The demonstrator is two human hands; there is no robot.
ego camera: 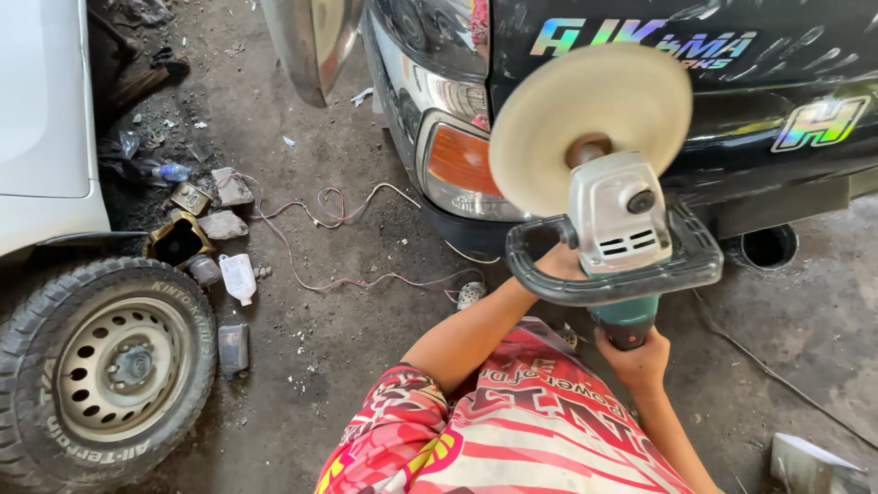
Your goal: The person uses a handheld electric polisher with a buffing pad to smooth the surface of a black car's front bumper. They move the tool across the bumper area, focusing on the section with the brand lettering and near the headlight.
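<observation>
Head view: the polisher (615, 220) is held up off the black car (732, 110), pad facing the camera. Left hand (560, 263) is wrapped round the loop handle for steadying, right hand (636, 357) closed round the rear grip for carrying the weight.

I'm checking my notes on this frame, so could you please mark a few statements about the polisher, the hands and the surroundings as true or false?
1. The left hand grips the polisher's black loop handle. True.
2. The right hand rests on the tyre. False: it holds the polisher's rear grip.
3. The round pad is cream-coloured. True.
4. The car behind the pad is white. False: it is black.
5. A white plastic bottle lies on the ground beside the wheel. True.
</observation>
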